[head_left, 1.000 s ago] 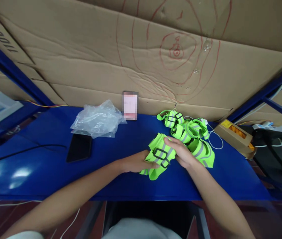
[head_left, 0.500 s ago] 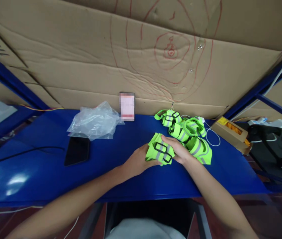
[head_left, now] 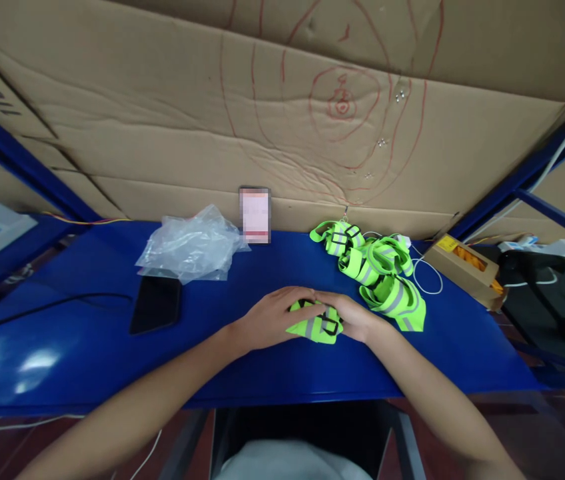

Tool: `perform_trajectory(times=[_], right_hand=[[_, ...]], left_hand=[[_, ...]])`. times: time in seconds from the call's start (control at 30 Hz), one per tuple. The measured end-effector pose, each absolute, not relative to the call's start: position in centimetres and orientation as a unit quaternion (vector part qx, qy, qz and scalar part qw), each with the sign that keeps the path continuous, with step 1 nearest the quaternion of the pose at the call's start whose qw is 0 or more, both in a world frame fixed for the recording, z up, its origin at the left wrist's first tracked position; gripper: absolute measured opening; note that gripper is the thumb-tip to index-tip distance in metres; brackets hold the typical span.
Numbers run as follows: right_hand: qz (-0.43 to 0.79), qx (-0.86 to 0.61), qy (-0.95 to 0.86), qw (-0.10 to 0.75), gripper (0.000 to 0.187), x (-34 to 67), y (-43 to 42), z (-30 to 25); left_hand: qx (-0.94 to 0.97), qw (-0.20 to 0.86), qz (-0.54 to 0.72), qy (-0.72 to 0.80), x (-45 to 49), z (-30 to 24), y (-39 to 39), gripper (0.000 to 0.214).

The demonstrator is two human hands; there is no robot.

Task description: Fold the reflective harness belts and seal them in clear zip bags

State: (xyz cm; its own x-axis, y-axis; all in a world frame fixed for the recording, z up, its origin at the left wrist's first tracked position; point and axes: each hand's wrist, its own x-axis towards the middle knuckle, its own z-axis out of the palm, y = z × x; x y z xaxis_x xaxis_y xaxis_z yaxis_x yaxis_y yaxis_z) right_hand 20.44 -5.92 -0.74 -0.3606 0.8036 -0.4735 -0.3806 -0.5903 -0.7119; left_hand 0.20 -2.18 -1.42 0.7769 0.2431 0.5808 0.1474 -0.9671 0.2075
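Note:
A folded neon-green reflective vest [head_left: 316, 325] with grey stripes and black buckles lies on the blue table [head_left: 242, 373], pressed down between both my hands. My left hand [head_left: 272, 317] covers its left side with fingers curled over the top. My right hand [head_left: 351, 317] grips its right side, fingertips meeting those of the left. Just to the right lies a pile of several more neon-green vests [head_left: 375, 275], apart from my hands.
A black phone [head_left: 155, 304] and a crumpled clear plastic bag [head_left: 191, 245] lie at the left. A small blurred card [head_left: 254, 214] leans on the cardboard wall [head_left: 282, 120]. A white cable [head_left: 425, 277], a yellow-brown box [head_left: 462, 261] and black gear [head_left: 547, 293] sit at the right.
Both hands have lowered the vest and squeezed it into a smaller bundle on the table, closing together over it. The pile at the right has stayed put.

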Motion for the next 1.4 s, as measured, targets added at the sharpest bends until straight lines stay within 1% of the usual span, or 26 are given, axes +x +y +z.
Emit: perform_trajectory(times=[0.07, 0.13, 0.2, 0.23, 0.27, 0.33, 0.43, 0.5, 0.53, 0.6, 0.63, 0.73, 0.8, 0.83, 0.87, 0.97, 1.03, 1.07, 1.17, 1.23, 1.3, 1.33, 1.4], right_hand=[[0.782, -0.421, -0.266, 0.374, 0.027, 20.3, -6.0, -0.5], [0.783, -0.402, -0.284, 0.381, 0.04, 20.3, -6.0, -0.3], [0.768, -0.375, -0.311, 0.415, 0.054, 20.3, -5.9, -0.1], [0.751, -0.369, -0.332, 0.435, 0.058, 20.3, -5.8, -0.1], [0.725, -0.377, -0.358, 0.452, 0.059, 20.3, -5.8, -0.3], [0.647, -0.426, -0.434, 0.46, 0.058, 20.3, -5.7, -0.7], [0.522, -0.496, -0.53, 0.448, 0.05, 20.2, -5.6, -1.6], [0.502, -0.506, -0.538, 0.449, 0.046, 20.1, -5.5, -2.0], [0.508, -0.505, -0.532, 0.452, 0.045, 20.1, -5.5, -2.1], [0.528, -0.501, -0.514, 0.455, 0.046, 20.1, -5.5, -2.1], [0.538, -0.5, -0.505, 0.454, 0.046, 20.1, -5.5, -2.1], [0.589, -0.485, -0.476, 0.437, 0.048, 20.2, -5.8, -2.0], [0.634, -0.466, -0.454, 0.417, 0.049, 20.0, -6.1, -2.0], [0.655, -0.454, -0.446, 0.406, 0.05, 19.9, -6.2, -2.0], [0.671, -0.442, -0.445, 0.397, 0.051, 19.8, -6.4, -1.9], [0.67, -0.411, -0.484, 0.386, 0.048, 19.4, -6.8, -1.7], [0.652, -0.405, -0.515, 0.38, 0.048, 19.2, -6.9, -1.4], [0.645, -0.409, -0.522, 0.38, 0.047, 19.1, -7.0, -1.3], [0.649, -0.43, -0.508, 0.369, 0.046, 18.7, -7.0, -1.2], [0.65, -0.441, -0.497, 0.369, 0.046, 18.5, -6.9, -1.2], [0.641, -0.446, -0.489, 0.388, 0.048, 18.5, -6.8, -1.3], [0.629, -0.452, -0.485, 0.406, 0.049, 18.6, -6.6, -1.3], [0.591, -0.478, -0.474, 0.446, 0.053, 19.0, -6.2, -1.4]], left_hand=[[0.92, 0.146, 0.339, 0.13, 0.2, -1.5, -1.9, 0.043], [0.89, 0.224, 0.352, 0.186, 0.3, -1.6, -1.5, 0.051], [0.846, 0.293, 0.362, 0.258, 0.5, -1.7, -1.1, 0.058], [0.821, 0.326, 0.365, 0.294, 0.7, -1.7, -0.9, 0.061], [0.793, 0.36, 0.369, 0.324, 0.8, -1.9, -0.8, 0.062], [0.739, 0.436, 0.369, 0.358, 1.1, -2.3, -0.6, 0.063], [0.684, 0.545, 0.351, 0.335, 1.5, -2.9, -0.7, 0.073], [0.67, 0.588, 0.331, 0.308, 1.6, -3.3, -0.8, 0.084], [0.672, 0.593, 0.326, 0.302, 1.6, -3.4, -0.9, 0.088], [0.695, 0.565, 0.32, 0.309, 1.5, -3.5, -1.0, 0.091], [0.715, 0.532, 0.323, 0.319, 1.5, -3.6, -1.0, 0.094], [0.785, 0.376, 0.366, 0.328, 1.2, -3.5, -1.2, 0.113], [0.817, 0.265, 0.409, 0.308, 1.0, -3.4, -1.5, 0.121], [0.83, 0.218, 0.424, 0.289, 1.0, -3.2, -1.8, 0.12], [0.844, 0.177, 0.43, 0.266, 0.9, -3.1, -2.0, 0.114], [0.883, 0.081, 0.414, 0.206, 0.7, -2.7, -2.7, 0.08], [0.898, 0.043, 0.392, 0.195, 0.7, -2.6, -2.9, 0.065], [0.901, 0.032, 0.384, 0.198, 0.8, -2.6, -3.0, 0.063], [0.908, 0.019, 0.368, 0.198, 1.2, -2.7, -3.2, 0.063], [0.915, 0.03, 0.358, 0.184, 1.2, -2.2, -3.1, 0.066], [0.914, 0.049, 0.354, 0.19, 0.6, -0.9, -2.3, 0.067], [0.907, 0.053, 0.359, 0.212, -0.2, 0.0, -1.6, 0.066], [0.855, 0.037, 0.407, 0.32, -3.1, 1.9, 0.5, 0.05]])
